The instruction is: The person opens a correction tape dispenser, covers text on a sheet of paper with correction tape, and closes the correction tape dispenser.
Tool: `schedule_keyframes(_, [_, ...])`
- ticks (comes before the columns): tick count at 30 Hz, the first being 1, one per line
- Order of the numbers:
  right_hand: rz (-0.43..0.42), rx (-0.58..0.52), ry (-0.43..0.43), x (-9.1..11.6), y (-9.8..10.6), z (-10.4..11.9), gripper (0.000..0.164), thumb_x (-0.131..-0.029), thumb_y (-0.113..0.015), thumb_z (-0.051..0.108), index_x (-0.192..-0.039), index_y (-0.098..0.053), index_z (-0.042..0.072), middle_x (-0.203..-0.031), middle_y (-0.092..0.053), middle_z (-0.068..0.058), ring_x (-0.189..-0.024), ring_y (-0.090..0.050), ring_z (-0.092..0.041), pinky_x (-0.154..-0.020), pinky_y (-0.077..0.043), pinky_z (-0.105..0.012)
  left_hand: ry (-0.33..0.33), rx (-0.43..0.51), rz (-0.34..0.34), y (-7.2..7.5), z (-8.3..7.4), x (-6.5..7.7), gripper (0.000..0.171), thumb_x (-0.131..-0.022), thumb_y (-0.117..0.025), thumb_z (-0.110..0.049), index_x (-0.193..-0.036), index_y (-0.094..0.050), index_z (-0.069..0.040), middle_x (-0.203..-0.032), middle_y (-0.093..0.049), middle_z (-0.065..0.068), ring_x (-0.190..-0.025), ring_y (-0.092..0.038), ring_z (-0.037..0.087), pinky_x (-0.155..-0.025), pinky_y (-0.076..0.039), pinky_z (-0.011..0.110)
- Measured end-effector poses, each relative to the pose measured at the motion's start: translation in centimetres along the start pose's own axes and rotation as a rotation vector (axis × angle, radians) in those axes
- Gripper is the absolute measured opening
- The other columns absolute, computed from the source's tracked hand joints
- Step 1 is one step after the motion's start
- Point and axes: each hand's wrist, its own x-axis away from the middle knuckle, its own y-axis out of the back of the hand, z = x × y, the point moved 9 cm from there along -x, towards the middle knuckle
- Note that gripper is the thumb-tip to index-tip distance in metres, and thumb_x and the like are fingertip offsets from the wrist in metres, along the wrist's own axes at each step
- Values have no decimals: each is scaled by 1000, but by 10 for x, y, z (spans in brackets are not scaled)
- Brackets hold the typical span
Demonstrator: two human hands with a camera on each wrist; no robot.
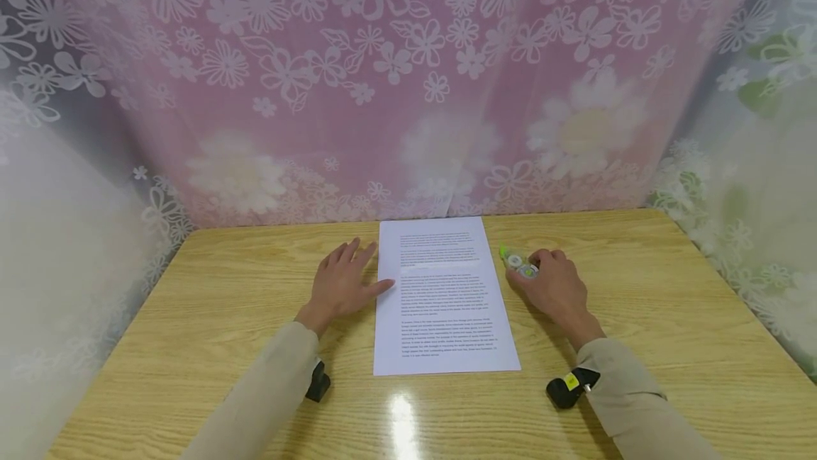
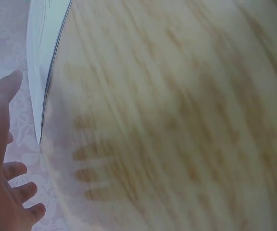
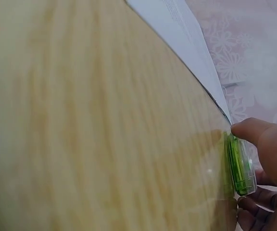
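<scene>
A printed sheet of paper point(image 1: 440, 297) lies on the table, with a blank strip between lines of its text. At its left edge hovers my left hand point(image 1: 345, 281), fingers spread and the thumb reaching over the paper's margin; it holds nothing. Right of the paper, my right hand point(image 1: 554, 286) has thumb and fingers about a green and clear correction tape point(image 1: 515, 261), its tip pointing away to the far left. In the right wrist view, the correction tape point(image 3: 242, 166) sits low by the tabletop between the thumb and the curled fingers.
The wood-grain table point(image 1: 255, 375) is glossy and reflects the light near its front. A pink and white flowered curtain point(image 1: 408, 91) hangs along its back edge, and pale curtains close in both sides. A black wrist camera point(image 1: 564, 390) sits under the right sleeve.
</scene>
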Motion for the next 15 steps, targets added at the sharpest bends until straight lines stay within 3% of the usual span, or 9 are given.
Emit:
schedule_keyframes(9, [20, 14, 1, 1, -1, 2, 69, -86, -60, 55, -121, -51, -4, -118, -46, -25, -101, -45, -41, -65, -43, -48, -2, -24, 3, 0, 0, 1, 81, -87, -51, -67, -150, -34, -20, -154, -26, 14, -137, -25, 38, -105, -25, 58])
schedule_keyframes(12, [4, 1, 14, 2, 3, 4, 77, -86, -57, 60, -127, -48, -4, -127, -41, -28, -110, -40, -45, -72, -43, -55, -6, -33, 0, 0, 0, 1, 81, -87, -49, -68, -150, -33, -20, -154, -26, 14, -138, -24, 38, -106, -24, 58])
schedule_keyframes(15, [-25, -24, 80, 1, 10, 10, 80, -88, -54, 61, -132, -45, -4, -135, -35, -29, -119, -32, -49, -85, -38, -60, -11, -53, -14, 1, 0, 0, 81, -87, -47, -69, -150, -33, -21, -154, -26, 14, -138, -23, 38, -107, -22, 58])
